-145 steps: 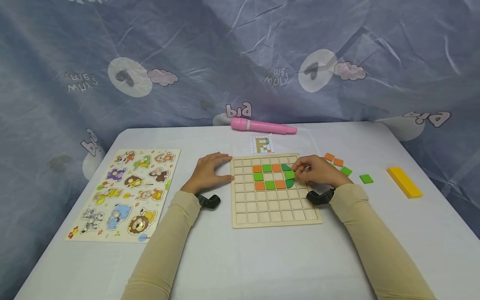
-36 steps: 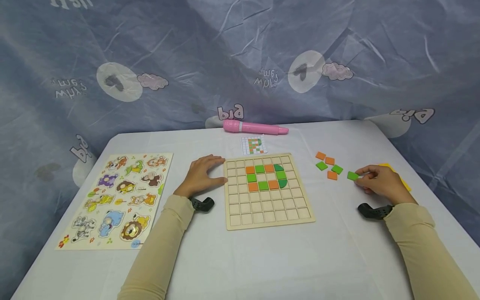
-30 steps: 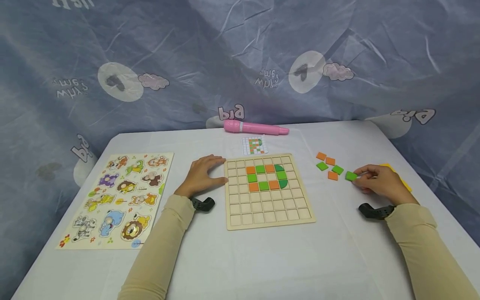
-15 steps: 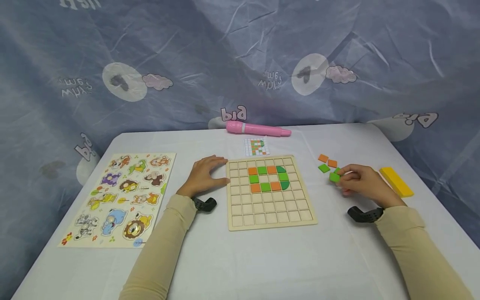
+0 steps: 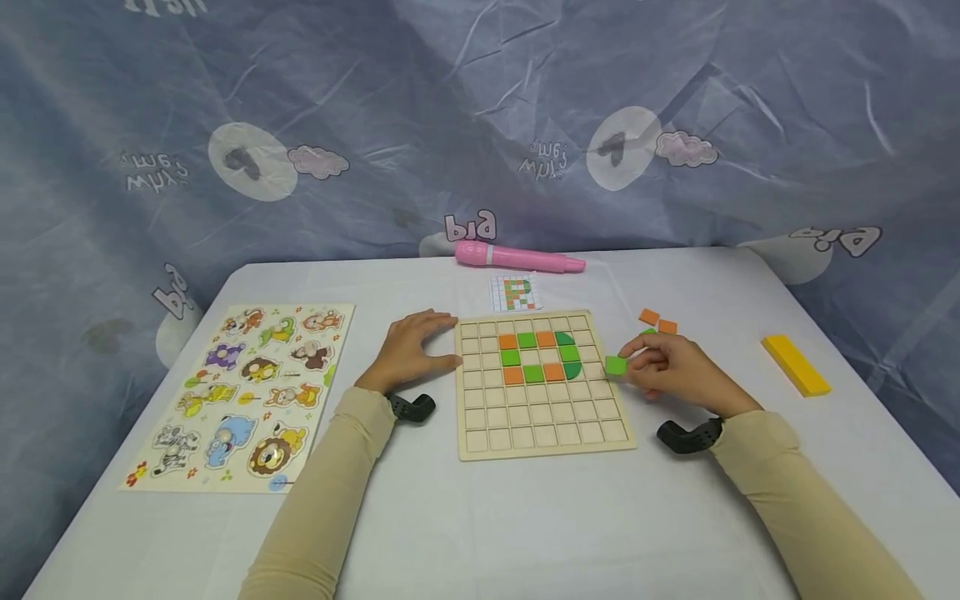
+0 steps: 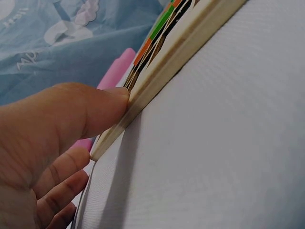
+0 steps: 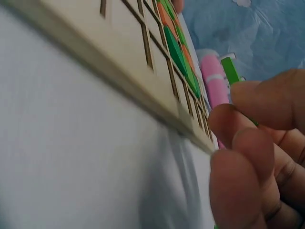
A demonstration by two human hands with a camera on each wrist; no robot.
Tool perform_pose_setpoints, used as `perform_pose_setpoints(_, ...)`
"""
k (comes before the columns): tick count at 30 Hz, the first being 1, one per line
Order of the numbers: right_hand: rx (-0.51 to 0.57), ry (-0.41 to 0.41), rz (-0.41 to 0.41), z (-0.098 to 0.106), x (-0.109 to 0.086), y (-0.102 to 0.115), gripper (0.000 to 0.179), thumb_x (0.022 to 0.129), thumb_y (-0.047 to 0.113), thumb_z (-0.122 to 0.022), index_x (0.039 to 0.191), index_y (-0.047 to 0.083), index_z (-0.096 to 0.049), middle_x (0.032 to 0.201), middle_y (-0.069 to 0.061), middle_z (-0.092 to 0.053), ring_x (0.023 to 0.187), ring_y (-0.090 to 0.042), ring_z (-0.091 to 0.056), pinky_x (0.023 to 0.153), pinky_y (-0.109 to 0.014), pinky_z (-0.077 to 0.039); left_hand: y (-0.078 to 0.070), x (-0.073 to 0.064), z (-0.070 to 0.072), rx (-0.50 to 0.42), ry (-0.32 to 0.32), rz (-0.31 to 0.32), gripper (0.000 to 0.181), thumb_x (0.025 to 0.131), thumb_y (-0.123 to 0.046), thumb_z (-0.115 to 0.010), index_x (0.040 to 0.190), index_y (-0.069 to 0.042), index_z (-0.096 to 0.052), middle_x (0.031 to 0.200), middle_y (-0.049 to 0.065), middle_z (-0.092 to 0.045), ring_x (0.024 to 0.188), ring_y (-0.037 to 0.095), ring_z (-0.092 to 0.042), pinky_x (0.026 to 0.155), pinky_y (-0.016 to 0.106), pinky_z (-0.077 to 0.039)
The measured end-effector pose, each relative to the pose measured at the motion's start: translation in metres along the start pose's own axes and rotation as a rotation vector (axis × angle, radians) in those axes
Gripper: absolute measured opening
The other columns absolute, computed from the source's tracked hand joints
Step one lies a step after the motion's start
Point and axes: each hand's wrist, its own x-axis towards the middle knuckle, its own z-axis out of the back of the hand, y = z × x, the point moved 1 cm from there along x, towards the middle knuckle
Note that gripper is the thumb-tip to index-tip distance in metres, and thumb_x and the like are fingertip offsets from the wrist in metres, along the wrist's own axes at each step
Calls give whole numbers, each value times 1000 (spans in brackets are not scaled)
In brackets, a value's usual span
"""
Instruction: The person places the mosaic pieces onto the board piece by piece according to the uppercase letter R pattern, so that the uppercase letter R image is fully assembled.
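Observation:
A wooden grid board (image 5: 547, 438) lies on the table, with orange, green and dark green rounded tiles forming a ring in its upper cells. My left hand (image 5: 411, 352) rests at the board's left side, thumb and fingertips touching the edge; the left wrist view shows the thumb (image 6: 90, 107) against the rim. My right hand (image 5: 678, 371) pinches a green square tile (image 5: 616, 366) between thumb and fingers, just off the board's right edge. In the right wrist view, that green tile (image 7: 229, 70) sticks up above the fingertips.
Loose orange tiles (image 5: 667, 327) lie behind the right hand, which partly hides a green one. A pattern card (image 5: 516, 292) and a pink marker-shaped object (image 5: 517, 257) sit behind the board. An animal puzzle (image 5: 247, 400) lies left; a yellow block (image 5: 795, 365) lies right.
The right hand has left the upper right of the board, picked up a green tile near the yellow block, and carried it left toward the board. The left hand stays at the board's edge.

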Motion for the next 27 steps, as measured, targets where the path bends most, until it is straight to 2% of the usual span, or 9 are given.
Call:
perform_pose_setpoints(11,4,84,91,-27,17,28,31,95,0,-74,124,-6,-68,99,-14,-79,67,-16,-64,65,-30,-59,-1,0,1,0,8,13,75,89,-42,-82,155,-14,-60,163,9,-53,160,32,-34,130,55,-21)
perform_pose_setpoints(16,-1,113,120,-39,26,33,29,93,-1,-73,122,-6,-69,96,-13,-79,62,-16,-59,62,-29,-54,-1,0,2,3,13,18,75,90,-42,-81,156,-14,-60,164,9,-53,160,32,-34,130,55,-20)
perform_pose_setpoints(23,-62,149,161,-56,38,39,24,95,1,-75,118,-2,-70,93,-5,-79,61,-15,-60,60,-29,-57,-2,-1,3,3,18,22,75,90,-43,-81,156,-14,-59,164,9,-53,160,32,-33,130,54,-21)
perform_pose_setpoints(27,-73,163,180,-64,41,43,22,95,1,-75,117,0,-71,91,-5,-77,57,-15,-56,58,-28,-53,-2,-1,3,2,14,19,76,89,-44,-81,156,-15,-60,163,9,-53,160,32,-34,130,54,-21)
